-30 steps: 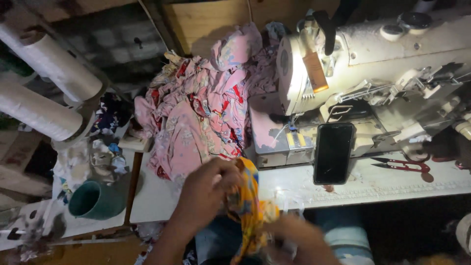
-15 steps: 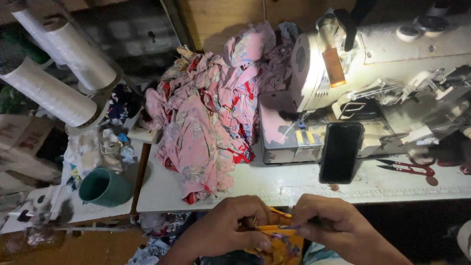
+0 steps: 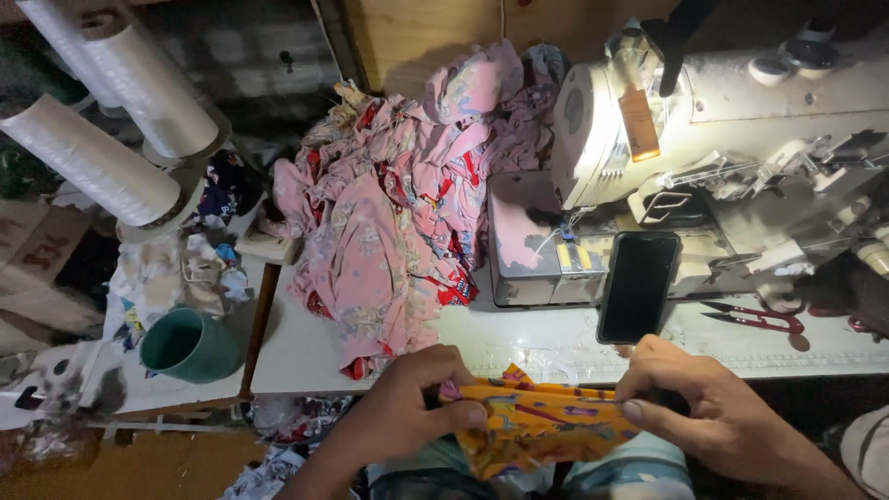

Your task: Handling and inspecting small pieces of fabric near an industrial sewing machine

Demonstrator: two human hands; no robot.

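An orange patterned piece of fabric [image 3: 537,421] is stretched flat between both hands, just below the front edge of the white sewing table [image 3: 519,343]. My left hand [image 3: 407,407] pinches its left end with thumb and fingers. My right hand [image 3: 704,407] grips its right end. Both hands hover over my lap, in front of the table. A black phone [image 3: 637,285] leans upright on the table just above my right hand.
A white sewing machine [image 3: 704,139] fills the right of the table. A heap of pink and red cloth [image 3: 398,213] lies left of it. Red thread snips [image 3: 755,317] rest near the phone. A teal cup [image 3: 190,344] and two white thread cones [image 3: 111,120] stand at the left.
The orange fabric was bunched up and held high by my left hand; both hands have come down and pulled it flat between them. The view shifted slightly.
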